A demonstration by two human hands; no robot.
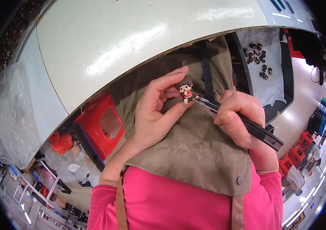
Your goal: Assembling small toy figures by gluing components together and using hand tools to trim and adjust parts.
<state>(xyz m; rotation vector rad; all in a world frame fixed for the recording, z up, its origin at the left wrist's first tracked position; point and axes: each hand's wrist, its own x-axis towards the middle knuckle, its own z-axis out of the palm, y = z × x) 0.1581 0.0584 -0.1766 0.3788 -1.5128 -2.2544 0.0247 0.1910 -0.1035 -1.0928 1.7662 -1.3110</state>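
My left hand (153, 115) pinches a tiny toy figure (186, 89) with brown hair and a red-and-white body between thumb and fingers, over my lap. My right hand (239, 119) grips a black utility knife (247, 124), its tip touching the figure's lower side. Both hands hover above a stained olive apron (193, 149) worn over pink sleeves.
A white table (124, 42) curves across the top. A black tray lined with white plastic (274, 76) at the right holds several more small brown figures (257, 57). A red plastic stool (101, 124) stands at the left, near clear plastic bags (11, 115).
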